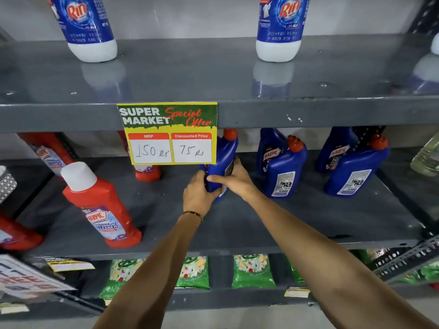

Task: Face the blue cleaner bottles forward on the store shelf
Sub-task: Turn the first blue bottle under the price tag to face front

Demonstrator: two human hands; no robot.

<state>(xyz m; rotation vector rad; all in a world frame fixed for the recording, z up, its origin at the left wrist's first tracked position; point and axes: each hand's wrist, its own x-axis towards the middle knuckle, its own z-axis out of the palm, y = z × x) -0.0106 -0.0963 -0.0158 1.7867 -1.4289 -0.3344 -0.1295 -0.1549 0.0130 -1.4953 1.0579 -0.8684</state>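
A blue cleaner bottle (pixel 224 157) with a red cap stands on the grey middle shelf (pixel 308 222), partly behind the price sign. My left hand (pixel 198 194) grips its lower left side and my right hand (pixel 234 178) wraps its right side; its label faces sideways. To the right stand two pairs of blue bottles. In each pair the front bottle (pixel 283 173) (pixel 356 173) shows its back label, and the rear bottle (pixel 270 150) (pixel 337 150) shows its front Harpic label.
A yellow price sign (pixel 167 132) hangs from the upper shelf edge. Red cleaner bottles (pixel 99 205) stand on the left of the middle shelf. White-and-blue Rin bottles (pixel 280 27) sit on the top shelf. Green packets (pixel 253 270) line the shelf below.
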